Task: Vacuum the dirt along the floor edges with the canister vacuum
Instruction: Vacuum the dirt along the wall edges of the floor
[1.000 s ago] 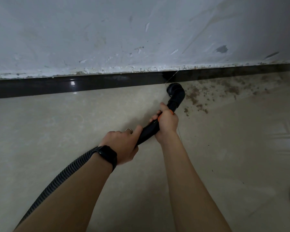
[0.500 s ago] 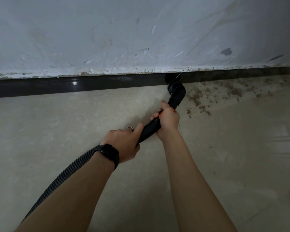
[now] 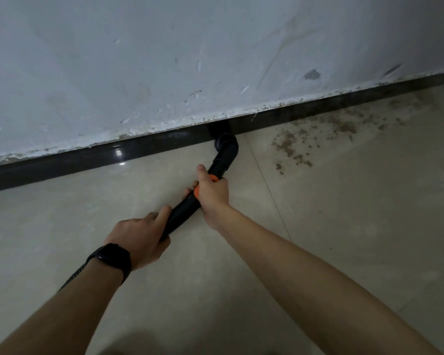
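Blk hose [image 3: 182, 213] (orange band [image 3: 197, 192]), brown dirt [image 3: 290, 147], beige floor [image 3: 344, 226].

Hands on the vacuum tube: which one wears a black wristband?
The left hand, holding the tube further from the wall; the right hand, at the orange collar, has a bare wrist.

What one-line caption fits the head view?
Left hand and right hand grip the vacuum hose, nozzle at the baseboard, dirt on the floor to its right.

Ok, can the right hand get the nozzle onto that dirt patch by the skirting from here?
Probably yes. The right hand grips the hose behind the nozzle, the dirt patch lies to its right, and only bare floor separates them.
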Tool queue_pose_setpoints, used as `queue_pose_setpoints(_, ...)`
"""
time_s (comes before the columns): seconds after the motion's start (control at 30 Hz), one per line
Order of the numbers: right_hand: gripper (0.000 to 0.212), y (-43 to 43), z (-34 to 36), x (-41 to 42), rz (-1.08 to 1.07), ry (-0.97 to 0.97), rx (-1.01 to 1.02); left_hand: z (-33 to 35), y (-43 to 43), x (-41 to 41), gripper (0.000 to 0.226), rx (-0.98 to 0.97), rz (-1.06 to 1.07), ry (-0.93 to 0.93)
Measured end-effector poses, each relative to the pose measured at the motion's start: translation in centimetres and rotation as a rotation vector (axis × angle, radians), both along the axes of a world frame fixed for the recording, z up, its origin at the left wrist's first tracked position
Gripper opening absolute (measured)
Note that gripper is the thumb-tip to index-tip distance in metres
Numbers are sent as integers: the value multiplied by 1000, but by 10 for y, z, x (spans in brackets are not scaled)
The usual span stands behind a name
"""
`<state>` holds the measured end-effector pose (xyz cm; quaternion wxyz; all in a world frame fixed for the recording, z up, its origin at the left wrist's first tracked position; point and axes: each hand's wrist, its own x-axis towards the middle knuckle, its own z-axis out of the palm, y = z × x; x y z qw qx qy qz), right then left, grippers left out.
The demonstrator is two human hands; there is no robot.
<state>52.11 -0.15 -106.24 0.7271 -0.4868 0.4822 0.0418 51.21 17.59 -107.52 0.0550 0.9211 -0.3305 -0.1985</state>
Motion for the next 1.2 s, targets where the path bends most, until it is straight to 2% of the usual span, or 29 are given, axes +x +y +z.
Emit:
queue_pose_setpoints(0.13, 67, -4, 17, -10, 152, 59, -14, 9, 6, -11, 46, 22, -14, 39)
queue_pose_setpoints(0.27, 71, -7, 20, -33, 151, 116, -70, 19, 5, -19, 42, 42, -95, 88)
queue_pose_setpoints(0.37, 68, -7, 18, -58, 50, 90, -29, 24, 5, -25, 39, 65, -165, 93)
queue_pose_setpoints(0.53, 59, -9, 16, -111, -236, 26, 78, 29, -9, -44, 37, 90, -336, 135)
queue_pose_setpoints(0.67, 38, -14, 13, -152, -500, -34, 173, 29, -27, -64, 36, 75, -470, 175)
queue_pose_setpoints(0.77, 25, -21, 10, -174, -606, -56, 164, 27, -39, -79, 35, 77, -549, 166)
queue_pose_setpoints(0.87, 26, -34, 7, -185, -647, -32, 124, 25, -53, -93, 35, 68, -580, 120)
queue_pose_setpoints(1.07, 30, -64, 8, -174, -541, -69, 112, 21, -77, -100, 39, 78, -501, 56)
queue_pose_setpoints(1.2, 29, -69, 8, -158, -551, -61, 72, 18, -82, -83, 38, 54, -472, 89)
